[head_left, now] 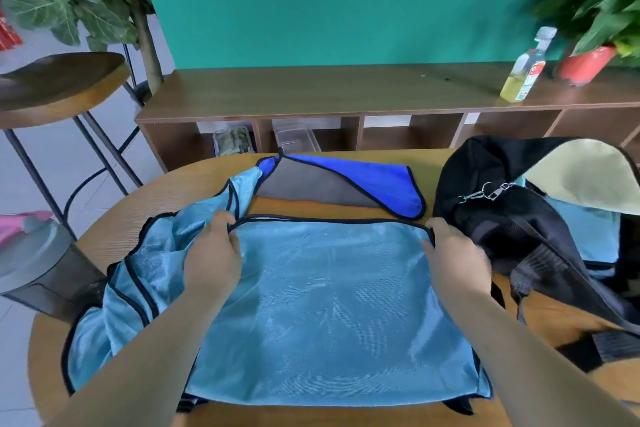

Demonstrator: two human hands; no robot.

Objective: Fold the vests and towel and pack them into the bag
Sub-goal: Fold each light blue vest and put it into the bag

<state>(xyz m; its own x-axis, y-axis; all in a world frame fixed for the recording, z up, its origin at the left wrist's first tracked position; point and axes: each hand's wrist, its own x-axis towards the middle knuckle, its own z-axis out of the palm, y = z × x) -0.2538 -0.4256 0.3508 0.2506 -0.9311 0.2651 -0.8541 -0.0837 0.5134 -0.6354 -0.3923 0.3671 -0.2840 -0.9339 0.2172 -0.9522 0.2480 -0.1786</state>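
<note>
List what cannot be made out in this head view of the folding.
Head view: inside of the bag, mostly hidden by its black side and pale flap.
Head view: fingertips of left hand and right hand, tucked behind the vest edge and knuckles.
Head view: bottle label, blurred and too small.
Head view: anything under the vest, covered by it.

Fingertips of left hand and right hand curl under far hem of vest, out of sight. Bag, right, cut by frame edge. Pale blue fabric inside is mostly covered by the flap, possibly another vest. Bottle label, upper right, too small to read. Plant beside it blurred. Pink object, left edge, cropped and blurred.
</note>
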